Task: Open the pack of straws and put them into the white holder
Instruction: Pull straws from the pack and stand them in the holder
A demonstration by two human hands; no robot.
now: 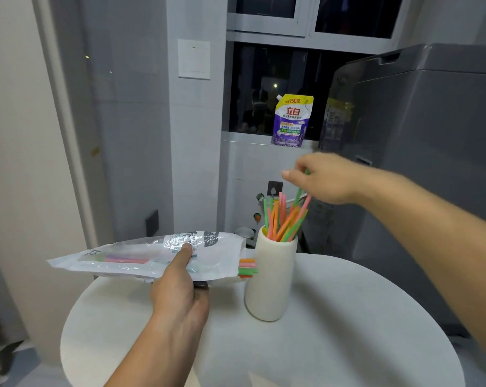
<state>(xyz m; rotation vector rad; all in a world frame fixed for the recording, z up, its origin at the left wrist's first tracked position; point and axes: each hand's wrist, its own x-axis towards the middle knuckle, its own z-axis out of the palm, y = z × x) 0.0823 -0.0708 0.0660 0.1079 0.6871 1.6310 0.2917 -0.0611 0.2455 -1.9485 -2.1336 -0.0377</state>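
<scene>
My left hand (180, 286) grips the clear plastic straw pack (141, 255) level above the round white table (347, 331), thumb on top. Several orange, pink and green straw ends (247, 268) stick out of the pack's open right end. Just to their right stands the white holder (269, 283) with several coloured straws (285, 219) fanned upright in it. Above the holder, my right hand (325, 177) pinches the tops of a green and a pink straw (301, 196) whose lower ends sit in the holder.
A grey appliance (417, 163) stands close behind the table on the right. A purple detergent pouch (292, 121) rests on the window sill. The wall with a white switch plate (194, 59) and a door frame lie to the left.
</scene>
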